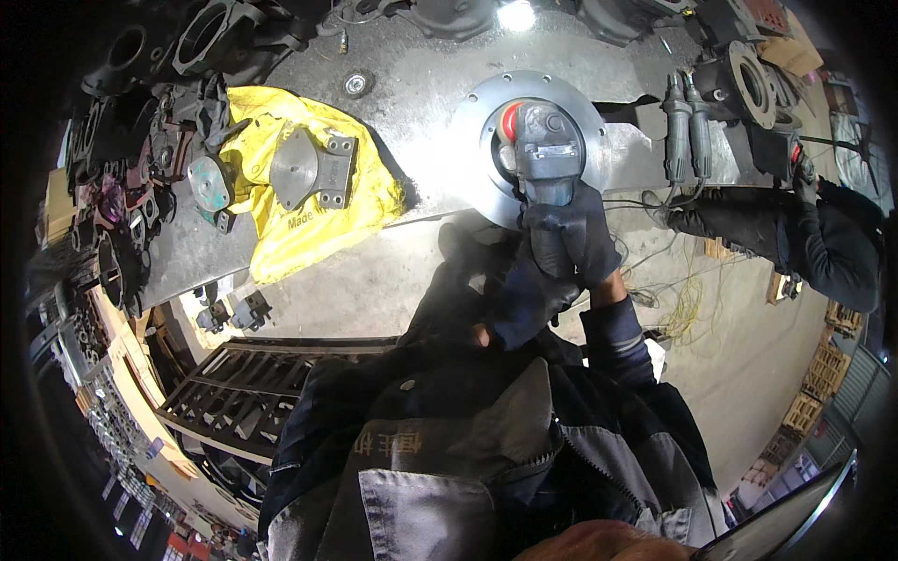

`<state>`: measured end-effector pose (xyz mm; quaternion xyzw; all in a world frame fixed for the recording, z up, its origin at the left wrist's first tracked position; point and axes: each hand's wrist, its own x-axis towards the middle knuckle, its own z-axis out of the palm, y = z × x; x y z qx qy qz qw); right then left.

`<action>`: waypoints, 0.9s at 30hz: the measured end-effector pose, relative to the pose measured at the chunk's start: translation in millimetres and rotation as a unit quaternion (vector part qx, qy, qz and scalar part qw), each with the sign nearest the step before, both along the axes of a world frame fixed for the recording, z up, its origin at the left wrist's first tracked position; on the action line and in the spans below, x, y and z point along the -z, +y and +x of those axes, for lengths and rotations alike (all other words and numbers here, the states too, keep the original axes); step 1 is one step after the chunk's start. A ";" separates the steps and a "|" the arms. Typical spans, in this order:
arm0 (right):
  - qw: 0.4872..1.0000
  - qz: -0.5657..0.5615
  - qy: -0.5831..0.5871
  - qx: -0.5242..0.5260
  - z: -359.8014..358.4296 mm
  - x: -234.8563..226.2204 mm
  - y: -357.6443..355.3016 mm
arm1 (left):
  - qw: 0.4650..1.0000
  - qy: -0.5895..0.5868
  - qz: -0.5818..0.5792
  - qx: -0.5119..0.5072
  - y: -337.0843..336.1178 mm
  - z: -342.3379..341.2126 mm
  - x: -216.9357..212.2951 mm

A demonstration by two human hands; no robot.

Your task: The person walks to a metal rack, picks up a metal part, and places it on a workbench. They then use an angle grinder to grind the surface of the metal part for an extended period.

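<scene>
An angle grinder [549, 159] with a red-edged disc [510, 122] is held over a round steel flange [472, 98] at the front of the bench. The flange has bolt holes around its rim. The disc is at the left inner edge of its ring. My right hand [591, 234], in a dark glove, is closed around the grinder's body just behind its head. Lower down and nearer to me, my left hand [531, 297], also gloved, is wrapped round the rear of the tool. Its fingers are partly in shadow.
Left on the metal bench [421, 70], a yellow sack [327, 238] lies under a machined bracket [297, 168]. Two more grinders [687, 131] stand at the right with cables. Castings crowd the far left. Another person [832, 234] works at the right. A dark rack [253, 383] stands below left.
</scene>
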<state>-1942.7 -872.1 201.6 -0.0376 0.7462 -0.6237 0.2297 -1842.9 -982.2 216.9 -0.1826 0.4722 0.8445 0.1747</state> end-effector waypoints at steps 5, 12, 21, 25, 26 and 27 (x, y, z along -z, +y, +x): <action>0.995 0.046 0.083 -0.039 0.5 7.8 2.9 | 1.000 0.012 -0.018 -0.007 6.8 3.4 9.7; 0.986 0.041 0.134 -0.092 0.1 1.5 7.7 | 0.999 0.013 -0.038 -0.011 15.9 6.7 13.9; 0.984 0.045 0.131 -0.107 -5.0 -3.5 9.7 | 0.998 0.012 -0.058 -0.011 21.4 9.5 14.9; 0.985 0.034 0.124 -0.112 -4.4 -3.6 9.1 | 0.998 0.013 -0.067 -0.015 21.8 8.7 14.3; 0.989 0.034 0.097 -0.103 -4.9 -3.8 8.5 | 0.997 0.014 -0.070 -0.017 22.2 9.8 15.2; 0.993 0.046 0.061 -0.090 -4.8 -4.0 7.7 | 0.997 0.014 -0.067 -0.020 23.8 10.4 17.3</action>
